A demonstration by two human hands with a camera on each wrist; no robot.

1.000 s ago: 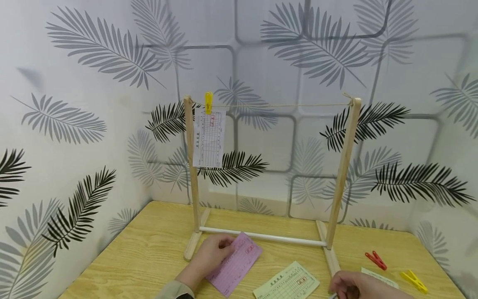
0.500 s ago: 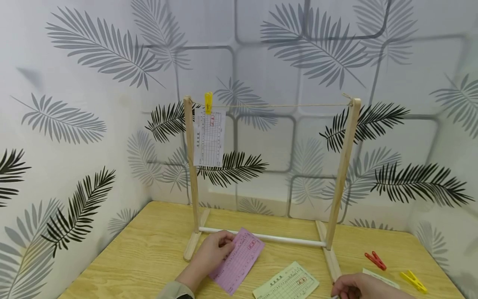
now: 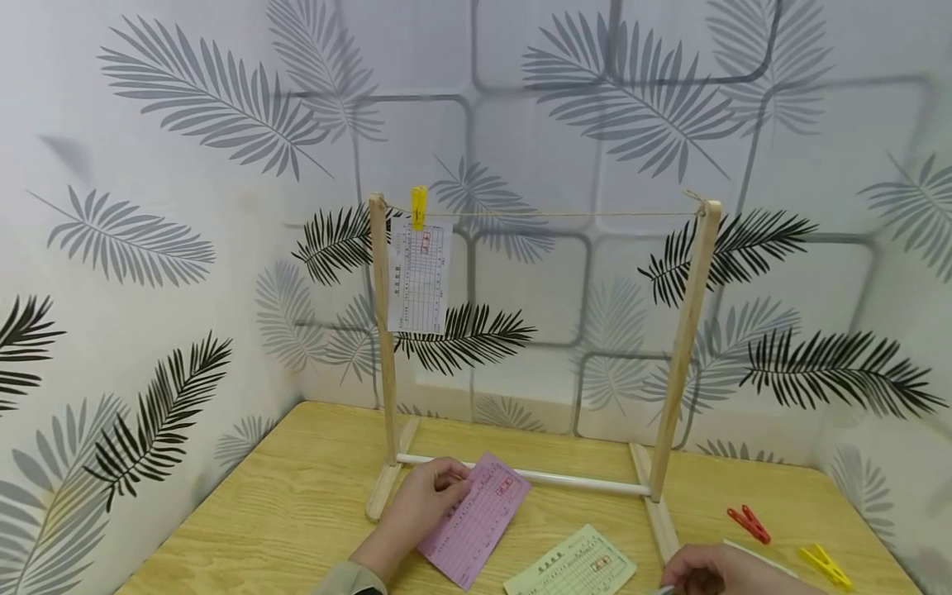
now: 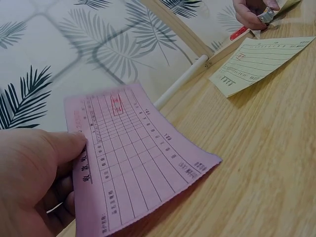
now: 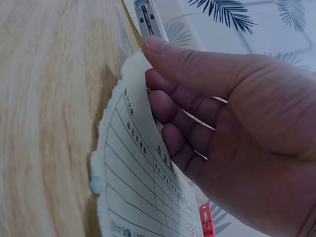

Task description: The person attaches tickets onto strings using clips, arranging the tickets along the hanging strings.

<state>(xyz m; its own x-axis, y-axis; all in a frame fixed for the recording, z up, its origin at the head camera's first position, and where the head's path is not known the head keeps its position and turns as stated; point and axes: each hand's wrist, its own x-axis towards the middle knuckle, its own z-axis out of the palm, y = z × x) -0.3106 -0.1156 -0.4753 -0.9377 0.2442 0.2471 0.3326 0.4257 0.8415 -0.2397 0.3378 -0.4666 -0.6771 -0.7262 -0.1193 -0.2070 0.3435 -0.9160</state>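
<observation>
A pink printed form slip (image 4: 128, 163) is pinched between the thumb and fingers of my left hand (image 3: 424, 504), its near edge tilted up over the table in the left wrist view. My right hand (image 5: 232, 118), at the front right, pinches a grey clothespin (image 5: 150, 17) at thumb and fingertips. Right beside those fingers stands a pale green printed slip (image 5: 143, 173), partly hidden by the hand in the head view. Another light green slip (image 3: 573, 566) lies on the table between both hands.
A wooden frame (image 3: 687, 355) carries a string (image 3: 565, 214), where a yellow clothespin (image 3: 419, 208) holds a white slip (image 3: 420, 277). A white rod (image 3: 550, 478) joins its feet. Red (image 3: 749, 524) and yellow clothespins (image 3: 825, 567) lie on the table (image 3: 245, 512) at right.
My left hand has raised the pink slip slightly and shifted it a little right. My right hand has barely moved, still pinching the grey clothespin.
</observation>
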